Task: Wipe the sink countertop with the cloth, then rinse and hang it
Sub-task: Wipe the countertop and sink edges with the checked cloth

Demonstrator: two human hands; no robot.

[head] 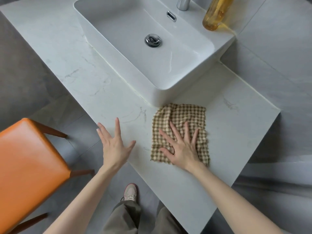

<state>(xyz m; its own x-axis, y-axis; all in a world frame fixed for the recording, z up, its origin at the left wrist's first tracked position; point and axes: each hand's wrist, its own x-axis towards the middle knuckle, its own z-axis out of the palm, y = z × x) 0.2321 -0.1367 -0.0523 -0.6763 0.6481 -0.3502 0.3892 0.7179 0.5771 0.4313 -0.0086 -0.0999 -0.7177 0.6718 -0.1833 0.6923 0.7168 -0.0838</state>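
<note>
A brown-and-cream checked cloth lies spread flat on the white marble countertop, just in front of the near corner of the white basin. My right hand presses palm-down on the cloth's near half with the fingers spread. To the left of the cloth, my left hand is over the counter's front edge, fingers apart and holding nothing.
A chrome tap and an amber bottle stand at the basin's far rim. A chrome drain plug sits in the bowl. An orange stool stands on the grey floor at the left. The counter ends at the right.
</note>
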